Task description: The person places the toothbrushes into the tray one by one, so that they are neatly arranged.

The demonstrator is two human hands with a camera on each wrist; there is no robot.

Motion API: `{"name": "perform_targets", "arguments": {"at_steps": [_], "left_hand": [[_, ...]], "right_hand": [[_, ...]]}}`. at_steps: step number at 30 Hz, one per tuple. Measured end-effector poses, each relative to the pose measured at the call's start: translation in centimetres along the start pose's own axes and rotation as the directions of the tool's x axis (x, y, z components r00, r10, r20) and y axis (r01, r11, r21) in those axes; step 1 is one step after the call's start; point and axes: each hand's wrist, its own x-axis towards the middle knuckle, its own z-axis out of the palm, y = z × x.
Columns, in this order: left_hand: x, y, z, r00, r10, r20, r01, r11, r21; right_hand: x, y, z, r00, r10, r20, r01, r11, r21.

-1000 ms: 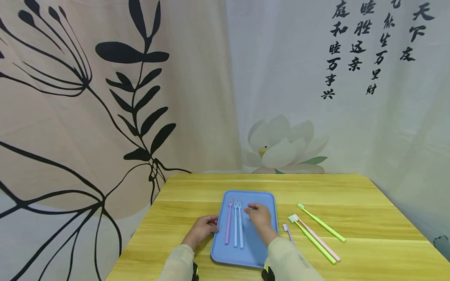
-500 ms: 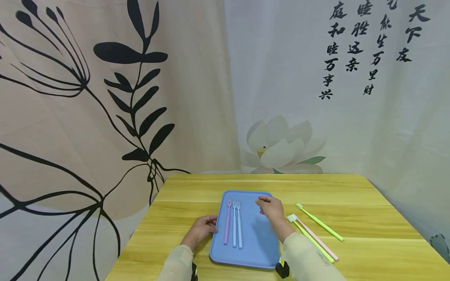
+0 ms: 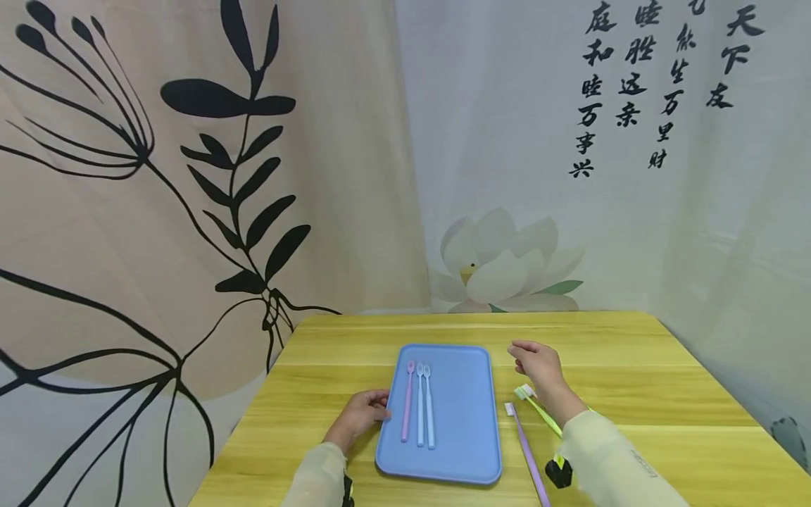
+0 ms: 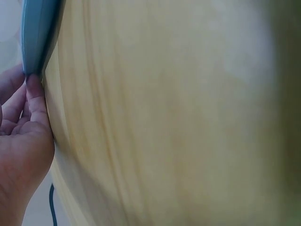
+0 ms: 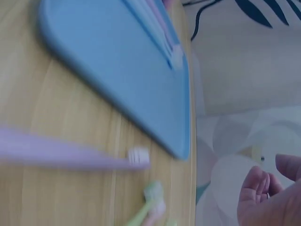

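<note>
The right hand (image 3: 538, 367) has been moved from over the tray (image 3: 464, 415) to beyond its right edge, fingers loose and empty; the left edge, near three toothbrushes (image 3: 421, 408), is pinched by the left hand (image 3: 360, 417).

Setting: indoor area, domestic in look, screened at the back; exact room type cannot be told. Landmark: broad yellow wood-grain table (image 3: 665, 394). Behind and left of table: beige fabric hanging (image 3: 348, 176) with black leafy plant print (image 3: 269, 220). Behind table, towards right: pale grey-white fabric hanging (image 3: 507, 127), bearing white lotus print (image 3: 497, 278), black Chinese characters (image 3: 589, 114). On table: blue rectangular tray (image 3: 465, 422) holding slim pink and pale-blue toothbrushes (image 3: 420, 408), household goods.
</note>
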Motion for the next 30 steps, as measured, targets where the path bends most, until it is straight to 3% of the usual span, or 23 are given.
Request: {"name": "perform_targets", "arguments": {"at_steps": [5, 14, 25, 30], "left_hand": [[0.0, 0.0, -0.1, 1.000, 0.000, -0.001, 0.000, 1.000, -0.012], [0.0, -0.1, -0.1, 1.000, 0.004, 0.000, -0.004, 1.000, -0.005], [-0.1, -0.1, -0.1, 1.000, -0.007, -0.006, 0.007, 1.000, -0.009], [0.0, 0.0, -0.1, 1.000, -0.005, -0.001, 0.005, 1.000, -0.001]], "right_hand": [[0.3, 0.1, -2.7, 1.000, 0.006, -0.014, -0.006, 1.000, -0.026], [0.9, 2.1, -7.2, 0.999, -0.017, 0.033, 0.022, 0.991, -0.134], [1.5, 5.5, -11.7, 0.984, -0.058, 0.166, 0.114, 0.928, -0.353], [1.9, 6.6, -12.5, 0.984, -0.036, 0.176, 0.100, 0.923, -0.370]]}}
